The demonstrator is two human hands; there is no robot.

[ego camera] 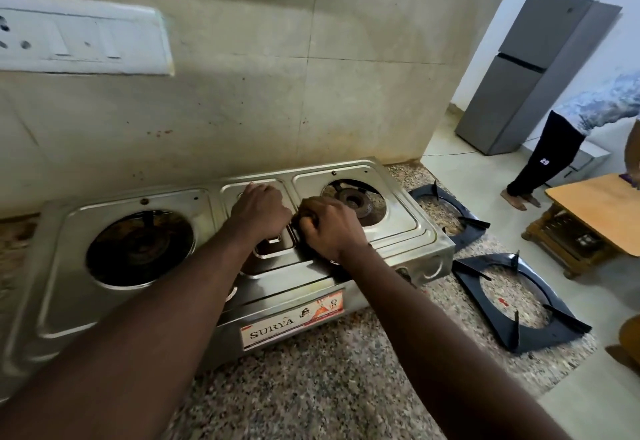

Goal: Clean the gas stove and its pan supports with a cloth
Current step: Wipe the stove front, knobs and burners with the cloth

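A steel two-burner gas stove marked SURYA sits on a speckled stone counter against the wall. Its left burner and right burner are bare, with no supports on them. Two black pan supports lie flat on the counter to the stove's right. My right hand is closed around a small dark brown wad, seemingly the cloth, pressed on the stove top between the centre panel and the right burner. My left hand rests knuckles-up on the centre panel, fingers curled together, nothing visible in it.
A white switch plate is on the stained wall at upper left. Past the counter's right end are a grey fridge, a low wooden table, and another person's leg on the floor.
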